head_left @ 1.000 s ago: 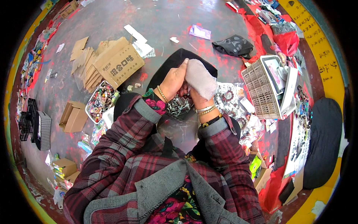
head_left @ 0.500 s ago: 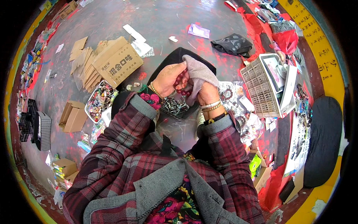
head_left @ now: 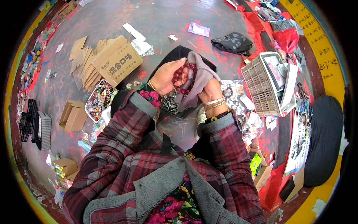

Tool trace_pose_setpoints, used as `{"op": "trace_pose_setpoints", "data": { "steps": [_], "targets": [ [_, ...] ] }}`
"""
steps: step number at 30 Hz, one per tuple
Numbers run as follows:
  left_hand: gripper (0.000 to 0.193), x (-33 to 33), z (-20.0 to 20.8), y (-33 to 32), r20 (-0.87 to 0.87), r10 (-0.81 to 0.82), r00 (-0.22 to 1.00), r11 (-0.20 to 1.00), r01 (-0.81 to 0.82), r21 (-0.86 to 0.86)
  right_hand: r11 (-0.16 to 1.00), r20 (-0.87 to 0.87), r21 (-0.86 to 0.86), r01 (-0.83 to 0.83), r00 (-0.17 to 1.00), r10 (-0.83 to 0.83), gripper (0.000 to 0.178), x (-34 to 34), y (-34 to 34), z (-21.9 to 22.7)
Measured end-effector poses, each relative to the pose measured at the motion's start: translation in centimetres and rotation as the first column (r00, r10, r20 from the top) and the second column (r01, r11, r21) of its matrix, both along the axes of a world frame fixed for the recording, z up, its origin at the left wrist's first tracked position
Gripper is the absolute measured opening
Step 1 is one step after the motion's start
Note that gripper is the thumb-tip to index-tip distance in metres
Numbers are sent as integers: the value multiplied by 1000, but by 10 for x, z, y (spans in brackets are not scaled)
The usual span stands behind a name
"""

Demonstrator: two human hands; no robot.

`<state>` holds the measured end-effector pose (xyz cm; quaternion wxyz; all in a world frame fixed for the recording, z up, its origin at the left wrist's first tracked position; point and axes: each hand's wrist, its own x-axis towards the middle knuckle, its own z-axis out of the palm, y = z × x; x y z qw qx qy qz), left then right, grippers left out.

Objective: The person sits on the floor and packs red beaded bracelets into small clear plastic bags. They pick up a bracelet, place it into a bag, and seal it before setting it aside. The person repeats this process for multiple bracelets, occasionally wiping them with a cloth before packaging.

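Note:
A loop of dark red round beads (head_left: 176,75) hangs across the fingers of my left hand (head_left: 165,77), which are curled round part of it. My right hand (head_left: 212,90) grips a greyish-purple cloth (head_left: 201,74) that lies against the right side of the beads. Under both hands is a black open container (head_left: 172,56) with a heap of small shiny metal pieces (head_left: 170,105) at its near end. What those pieces are is hard to make out. The cloth covers part of the container and a stretch of the bead loop.
To the left are flattened cardboard and a carton (head_left: 118,61), a white tray of mixed beads (head_left: 100,99) and a small open box (head_left: 72,115). At right stand a filled plastic basket (head_left: 259,87) and clear bags (head_left: 233,89). A black bag (head_left: 232,43) lies farther off.
The cloth has shifted right and down with my right hand, uncovering more of the red bead loop. My left hand stays at nearly the same place, its fingers a little more opened.

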<state>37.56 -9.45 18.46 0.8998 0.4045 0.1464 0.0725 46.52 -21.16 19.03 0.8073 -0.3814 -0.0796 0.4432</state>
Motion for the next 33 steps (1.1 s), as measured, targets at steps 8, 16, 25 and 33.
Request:
{"op": "trace_pose_setpoints", "data": {
  "steps": [8, 16, 25, 33],
  "targets": [
    [35, -5, 3, -3, -20, -112, 993, 989, 113, 91, 992, 161, -34, 122, 980, -115, 22, 1, -5, -18],
    [33, -6, 1, -5, -26, -185, 982, 973, 187, 134, 990, 30, -134, 48, 999, -44, 25, 4, -8, -11],
    [33, -3, -5, 6, 15, -139, 990, 990, 139, -27, 996, 121, 76, 51, 991, -60, 24, 6, 0, -18],
    [30, -4, -5, 1, 49, -166, 985, 986, 167, -18, 1000, -61, -16, -24, 998, 23, 21, 11, -4, -20]
  ]
}}
